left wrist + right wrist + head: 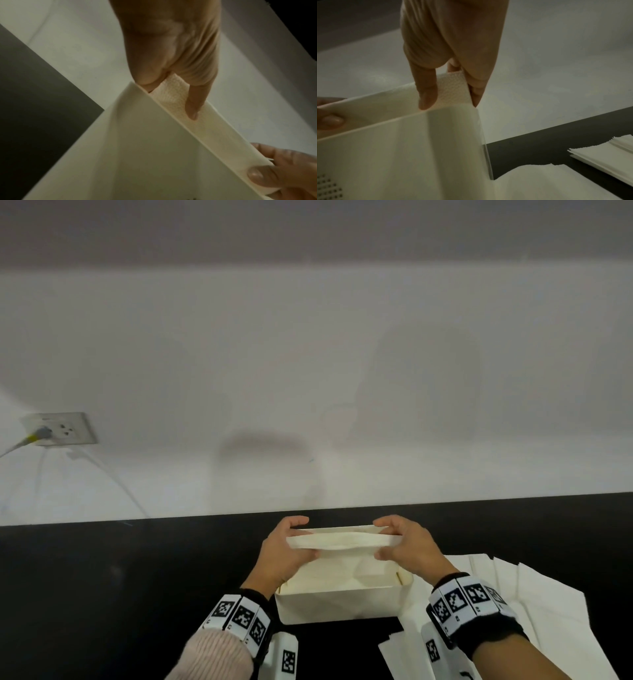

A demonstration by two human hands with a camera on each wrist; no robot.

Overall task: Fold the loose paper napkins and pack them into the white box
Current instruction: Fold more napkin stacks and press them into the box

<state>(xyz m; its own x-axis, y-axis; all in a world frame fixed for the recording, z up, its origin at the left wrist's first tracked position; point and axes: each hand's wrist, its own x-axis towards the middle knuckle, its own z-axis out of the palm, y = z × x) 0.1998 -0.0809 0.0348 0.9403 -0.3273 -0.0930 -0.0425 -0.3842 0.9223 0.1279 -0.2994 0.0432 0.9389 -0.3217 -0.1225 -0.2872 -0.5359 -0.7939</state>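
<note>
A folded white paper napkin (342,541) is held level over the open white box (342,601) on the black table. My left hand (291,542) pinches its left end between thumb and fingers; my right hand (394,542) pinches the right end the same way. In the left wrist view the napkin (202,121) runs along the box wall (137,155), with a finger (194,108) lying on it. The right wrist view shows the napkin's textured end (453,89) between my thumb and finger, just above the box rim (402,119). Folded napkins line the box floor.
Loose unfolded napkins (548,604) lie spread on the table right of the box, also visible as napkins (607,159) in the right wrist view. A white wall rises behind the table, with a socket and plugged cable (58,429) at far left.
</note>
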